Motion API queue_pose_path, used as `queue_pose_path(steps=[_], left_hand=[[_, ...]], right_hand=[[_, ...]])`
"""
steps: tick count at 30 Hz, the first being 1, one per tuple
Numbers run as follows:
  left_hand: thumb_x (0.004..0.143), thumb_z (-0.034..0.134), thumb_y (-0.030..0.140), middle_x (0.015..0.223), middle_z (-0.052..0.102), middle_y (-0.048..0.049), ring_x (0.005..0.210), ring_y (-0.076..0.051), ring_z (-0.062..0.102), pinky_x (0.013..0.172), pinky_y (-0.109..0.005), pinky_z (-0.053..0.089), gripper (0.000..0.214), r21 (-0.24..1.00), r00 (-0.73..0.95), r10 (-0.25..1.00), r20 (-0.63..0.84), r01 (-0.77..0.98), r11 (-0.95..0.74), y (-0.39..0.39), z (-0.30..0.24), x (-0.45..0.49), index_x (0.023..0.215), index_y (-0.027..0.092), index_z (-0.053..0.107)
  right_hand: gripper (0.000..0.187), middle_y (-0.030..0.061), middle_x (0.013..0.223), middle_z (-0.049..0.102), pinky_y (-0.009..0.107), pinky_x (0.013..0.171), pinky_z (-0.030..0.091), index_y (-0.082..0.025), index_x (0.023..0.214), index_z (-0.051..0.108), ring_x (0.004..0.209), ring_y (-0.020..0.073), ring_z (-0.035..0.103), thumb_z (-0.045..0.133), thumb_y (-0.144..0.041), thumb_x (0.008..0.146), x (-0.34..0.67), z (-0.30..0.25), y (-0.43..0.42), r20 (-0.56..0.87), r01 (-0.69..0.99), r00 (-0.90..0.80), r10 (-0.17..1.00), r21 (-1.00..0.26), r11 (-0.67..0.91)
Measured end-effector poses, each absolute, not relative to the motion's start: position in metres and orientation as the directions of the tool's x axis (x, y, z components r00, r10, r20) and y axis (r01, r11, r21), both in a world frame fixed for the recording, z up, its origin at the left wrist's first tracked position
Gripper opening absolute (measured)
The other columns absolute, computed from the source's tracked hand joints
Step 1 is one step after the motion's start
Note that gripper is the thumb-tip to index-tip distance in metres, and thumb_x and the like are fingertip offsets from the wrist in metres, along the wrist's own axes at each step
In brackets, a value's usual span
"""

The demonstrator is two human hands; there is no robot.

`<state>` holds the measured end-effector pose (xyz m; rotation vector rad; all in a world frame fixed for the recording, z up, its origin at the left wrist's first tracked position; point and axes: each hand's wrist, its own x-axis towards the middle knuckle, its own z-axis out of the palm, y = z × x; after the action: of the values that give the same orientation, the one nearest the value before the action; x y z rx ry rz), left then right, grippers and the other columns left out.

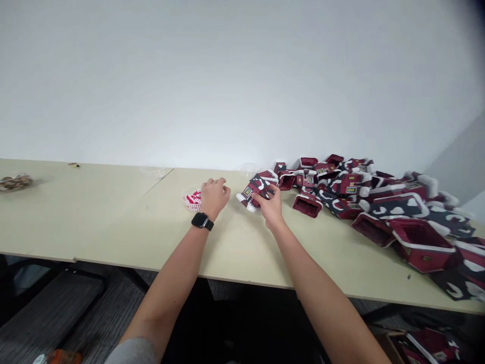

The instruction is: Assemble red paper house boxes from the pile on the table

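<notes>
My right hand (270, 200) grips a small dark red cardboard house box (256, 189) with white trim and a printed window, holding it just above the table. My left hand (214, 197), with a black smartwatch (202, 221) on the wrist, rests curled on the tabletop. Its fingers point toward my right hand. Beside it on the left lies a red-and-white printed piece (193, 200), touching or almost touching the hand. A large heap of similar house boxes (364, 194) lies to the right of my right hand.
A loose open box (306, 205) stands near the heap's front. The beige table (94, 217) has a seam and a front edge. A bag of brown items (15, 182) lies far left. More red boxes (432, 347) sit in a carton on the floor at lower right.
</notes>
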<state>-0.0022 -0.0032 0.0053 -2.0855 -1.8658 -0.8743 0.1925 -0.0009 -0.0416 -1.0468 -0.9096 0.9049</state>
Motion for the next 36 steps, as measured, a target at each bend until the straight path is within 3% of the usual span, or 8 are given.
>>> queue_pose_path(steps=[3,7,11,18,22,28,33,36], left_hand=[[0.1,0.051,0.025,0.124,0.073,-0.019,0.126,-0.038,0.056,0.105,-0.051,0.043,0.031,0.221,-0.138,0.833,0.536,0.975,0.019,-0.007,0.018,-0.029,0.121,0.019,0.072],[0.09,0.064,0.032,0.126,0.072,-0.0198,0.127,-0.043,0.053,0.105,-0.056,0.04,0.022,0.181,-0.249,0.897,0.366,0.964,0.194,-0.009,0.025,-0.061,0.103,0.019,0.077],[0.087,0.066,0.031,0.109,0.076,-0.019,0.124,-0.044,0.057,0.106,-0.058,0.037,0.019,0.221,-0.266,0.936,0.23,0.951,0.216,-0.008,0.026,-0.071,0.097,0.02,0.078],[0.088,0.05,0.011,0.106,0.076,-0.0196,0.114,-0.039,0.063,0.105,-0.055,0.036,0.029,0.273,-0.28,0.922,0.269,0.94,0.206,-0.006,0.026,-0.066,0.091,0.018,0.078],[0.092,0.046,0.01,0.112,0.075,-0.0208,0.121,-0.04,0.06,0.104,-0.055,0.037,0.03,0.267,-0.28,0.909,0.307,0.943,0.2,-0.005,0.024,-0.066,0.095,0.017,0.075],[0.099,0.039,0.01,0.109,0.072,-0.0164,0.114,-0.034,0.062,0.098,-0.046,0.041,0.03,0.371,-0.203,0.847,0.492,0.929,0.007,0.005,0.02,-0.055,0.112,0.019,0.064],[0.107,0.041,0.024,0.097,0.07,-0.0107,0.089,-0.026,0.062,0.081,-0.036,0.043,0.019,0.51,0.016,0.809,0.588,0.768,-0.386,0.012,0.011,-0.032,0.103,0.021,0.06],[0.106,0.049,0.028,0.091,0.069,-0.0069,0.083,-0.022,0.061,0.08,-0.033,0.043,0.016,0.527,0.133,0.792,0.596,0.679,-0.511,0.01,0.007,-0.016,0.097,0.021,0.06]], right_hand=[[0.085,0.0053,0.119,0.07,0.044,0.099,0.058,-0.029,0.129,0.051,0.113,0.0278,0.07,0.093,-0.04,0.056,0.192,-0.042,0.0,0.163,-0.162,0.355,0.92,-0.959,0.232],[0.084,0.0033,0.112,0.071,0.044,0.097,0.059,-0.029,0.128,0.05,0.108,0.0276,0.071,0.093,-0.04,0.056,0.189,-0.041,0.001,0.175,-0.201,0.346,0.922,-0.946,0.255],[0.083,0.0032,0.116,0.07,0.045,0.1,0.059,-0.03,0.128,0.051,0.112,0.0267,0.07,0.093,-0.04,0.058,0.189,-0.042,0.002,0.179,-0.179,0.355,0.918,-0.95,0.254],[0.082,0.0039,0.117,0.07,0.045,0.101,0.058,-0.029,0.129,0.052,0.111,0.027,0.07,0.093,-0.039,0.058,0.189,-0.043,0.003,0.168,-0.181,0.355,0.919,-0.953,0.244],[0.08,0.004,0.117,0.071,0.045,0.1,0.058,-0.029,0.127,0.052,0.11,0.0266,0.07,0.092,-0.038,0.058,0.189,-0.042,0.004,0.178,-0.18,0.362,0.915,-0.95,0.256],[0.08,0.0062,0.125,0.069,0.044,0.1,0.059,-0.029,0.127,0.053,0.115,0.0265,0.069,0.093,-0.037,0.059,0.192,-0.043,0.007,0.18,-0.156,0.371,0.911,-0.955,0.253],[0.079,0.0064,0.122,0.071,0.043,0.095,0.06,-0.028,0.129,0.052,0.11,0.0267,0.071,0.091,-0.036,0.061,0.196,-0.044,0.008,0.173,-0.151,0.363,0.916,-0.959,0.241],[0.08,0.0065,0.122,0.071,0.043,0.095,0.06,-0.028,0.13,0.051,0.109,0.0261,0.072,0.09,-0.035,0.062,0.197,-0.045,0.009,0.192,-0.139,0.357,0.914,-0.957,0.255]])
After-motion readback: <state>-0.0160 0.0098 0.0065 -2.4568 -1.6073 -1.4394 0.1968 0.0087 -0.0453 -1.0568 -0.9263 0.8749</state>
